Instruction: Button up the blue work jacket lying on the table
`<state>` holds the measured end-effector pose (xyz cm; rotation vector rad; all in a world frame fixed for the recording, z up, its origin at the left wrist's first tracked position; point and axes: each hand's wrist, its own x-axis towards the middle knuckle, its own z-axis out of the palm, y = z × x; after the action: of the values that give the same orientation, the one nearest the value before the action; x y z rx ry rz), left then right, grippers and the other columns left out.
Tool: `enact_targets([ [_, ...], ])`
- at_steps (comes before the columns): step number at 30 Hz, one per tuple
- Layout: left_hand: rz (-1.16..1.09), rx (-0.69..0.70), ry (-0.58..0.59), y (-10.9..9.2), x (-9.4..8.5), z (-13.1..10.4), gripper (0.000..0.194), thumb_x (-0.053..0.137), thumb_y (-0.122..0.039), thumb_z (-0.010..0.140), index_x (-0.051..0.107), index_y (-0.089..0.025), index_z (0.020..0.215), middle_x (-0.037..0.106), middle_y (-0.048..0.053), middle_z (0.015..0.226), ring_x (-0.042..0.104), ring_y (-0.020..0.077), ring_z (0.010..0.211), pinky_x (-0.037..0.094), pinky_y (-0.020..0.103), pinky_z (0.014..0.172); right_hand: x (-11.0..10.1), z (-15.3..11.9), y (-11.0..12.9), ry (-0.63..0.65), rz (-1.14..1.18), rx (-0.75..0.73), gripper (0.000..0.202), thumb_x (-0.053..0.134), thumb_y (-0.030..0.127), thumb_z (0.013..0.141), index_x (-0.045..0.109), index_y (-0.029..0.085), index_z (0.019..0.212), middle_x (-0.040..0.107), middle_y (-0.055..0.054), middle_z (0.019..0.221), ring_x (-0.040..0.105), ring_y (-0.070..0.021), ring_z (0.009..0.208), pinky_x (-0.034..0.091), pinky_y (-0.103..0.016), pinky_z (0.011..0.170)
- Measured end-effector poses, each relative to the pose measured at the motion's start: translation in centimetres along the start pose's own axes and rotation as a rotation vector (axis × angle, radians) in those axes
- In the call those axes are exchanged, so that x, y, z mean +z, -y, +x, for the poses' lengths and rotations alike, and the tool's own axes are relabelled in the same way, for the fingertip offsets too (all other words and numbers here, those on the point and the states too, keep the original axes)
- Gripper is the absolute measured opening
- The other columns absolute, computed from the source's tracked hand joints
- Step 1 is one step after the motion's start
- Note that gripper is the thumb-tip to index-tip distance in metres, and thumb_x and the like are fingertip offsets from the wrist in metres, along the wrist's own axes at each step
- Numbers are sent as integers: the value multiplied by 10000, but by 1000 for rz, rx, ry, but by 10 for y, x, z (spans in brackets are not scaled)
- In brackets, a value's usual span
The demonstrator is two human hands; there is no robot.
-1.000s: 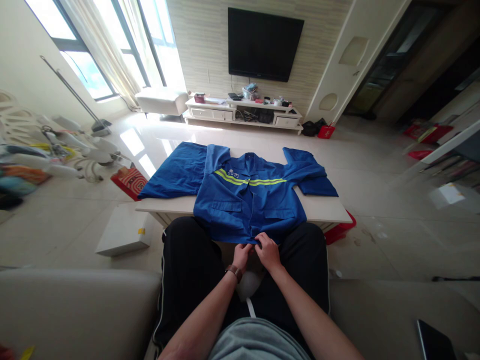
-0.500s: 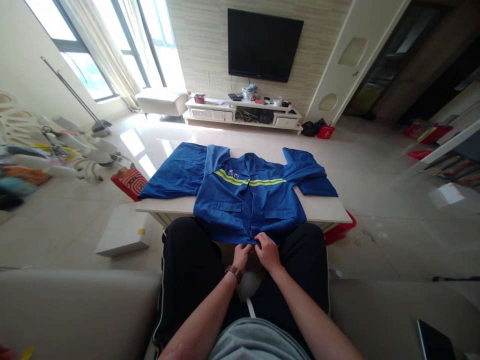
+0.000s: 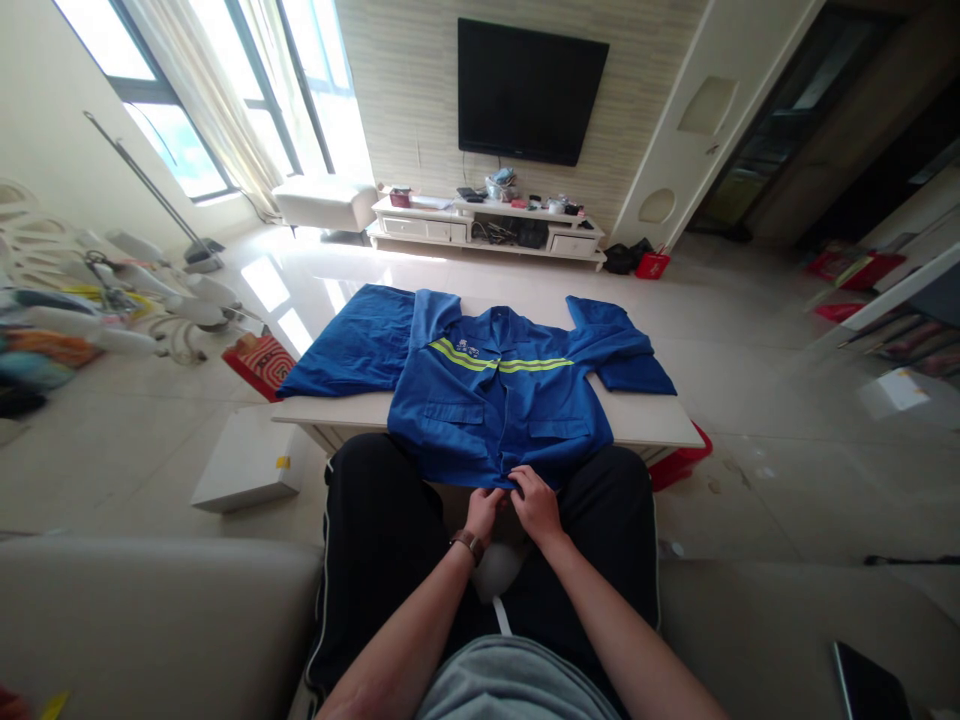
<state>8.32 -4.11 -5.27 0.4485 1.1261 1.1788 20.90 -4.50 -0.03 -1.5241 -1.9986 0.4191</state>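
Observation:
A blue work jacket (image 3: 495,400) with yellow-green stripes across the chest lies front up on the white table (image 3: 652,425), its lower hem hanging over the near edge between my knees. My left hand (image 3: 484,512), with a brown watch on its wrist, pinches the hem from just below. Right beside it, my right hand (image 3: 534,500) grips the hem near the front opening, fingers bent over the cloth. What the fingertips cover is hidden. Folded blue cloth (image 3: 352,340) rests at the table's left, and a jacket sleeve (image 3: 626,340) lies bent at the right.
A white box (image 3: 247,465) stands on the floor left of the table, near a red bag (image 3: 259,365). Something red (image 3: 679,460) shows under the table's right end. A phone-like dark device (image 3: 870,680) lies on the sofa (image 3: 765,630). A TV stand (image 3: 420,230) is against the far wall.

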Motion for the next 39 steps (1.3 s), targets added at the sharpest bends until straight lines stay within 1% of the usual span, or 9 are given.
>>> enact_targets([
  [5,9,6,9,3,-2,1,382,898,-399,545,709,-106,700,663,50,658,526,96,562,396,209,549,-1,0,1,30,3,23,330,516,101,848,685,280,1068,652,-31,1111,650,-198,959,508,-288,821],
  [11,12,16,10,2,-1,1,363,893,-387,557,699,-108,682,642,34,631,515,90,550,380,206,539,-2,1,3,65,-37,-20,377,487,83,865,676,281,1123,631,-48,1141,626,-206,1008,505,-286,841],
  [16,15,25,17,-1,1,-2,342,882,-373,570,707,-108,697,644,30,642,504,85,555,382,204,549,-2,0,5,66,-72,-15,383,475,85,871,650,272,1157,629,-62,1142,618,-223,1036,507,-303,845],
  [23,33,28,9,-1,0,-1,333,871,-376,579,687,-112,662,632,24,620,494,85,546,365,206,542,0,1,3,48,-30,60,319,509,96,844,642,242,1094,674,-54,1091,641,-223,1025,494,-305,863],
  [29,47,30,2,3,-2,3,352,885,-382,556,683,-107,643,626,20,599,497,84,541,365,205,539,0,1,0,76,-65,54,277,510,106,855,641,231,1065,680,-49,1057,636,-216,1023,473,-295,864],
  [39,90,67,4,5,-3,2,332,854,-393,617,694,-112,693,639,24,613,517,98,535,402,220,549,0,2,-1,93,-92,48,252,517,102,862,645,239,1030,682,-41,1027,634,-210,987,451,-289,835],
])
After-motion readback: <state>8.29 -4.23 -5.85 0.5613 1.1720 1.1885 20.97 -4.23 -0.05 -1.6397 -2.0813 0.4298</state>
